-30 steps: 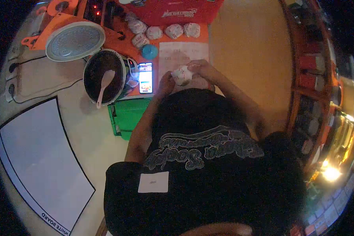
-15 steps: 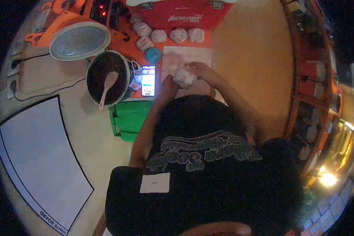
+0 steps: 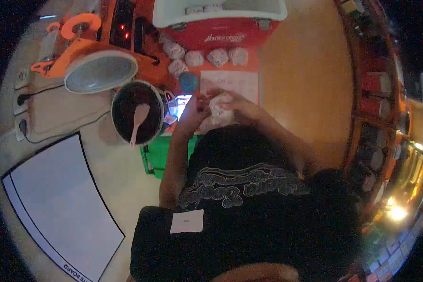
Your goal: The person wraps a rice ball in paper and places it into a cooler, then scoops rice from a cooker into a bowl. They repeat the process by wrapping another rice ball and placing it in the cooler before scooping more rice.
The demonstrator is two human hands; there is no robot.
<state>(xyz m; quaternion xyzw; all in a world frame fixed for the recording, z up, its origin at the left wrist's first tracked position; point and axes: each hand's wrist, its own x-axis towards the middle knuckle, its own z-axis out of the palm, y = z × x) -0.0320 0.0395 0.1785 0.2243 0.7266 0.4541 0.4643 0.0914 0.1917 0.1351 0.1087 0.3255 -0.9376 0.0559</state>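
Observation:
My left hand (image 3: 195, 110) and my right hand (image 3: 237, 101) are both closed around a white paper-wrapped ball (image 3: 219, 109), held just above a white paper sheet (image 3: 232, 81) on the orange surface. The fingers cover much of the ball. Beyond the sheet, several similar wrapped balls (image 3: 207, 57) lie in a row in front of a red cooler box (image 3: 220, 28). A small teal cap-shaped thing (image 3: 189, 81) sits just left of the sheet.
A dark pot (image 3: 127, 101) with a pink spoon (image 3: 138, 117) stands left of my hands, its lid (image 3: 101, 71) behind it. A lit phone (image 3: 182, 102) lies beside the pot. A green tray (image 3: 167, 150) and a whiteboard (image 3: 61, 207) lie nearer me. Shelves (image 3: 376, 94) run along the right.
My hands have closed more tightly over the wrapped ball and drawn it slightly toward me. The view has tilted up, so the cooler box now shows in full.

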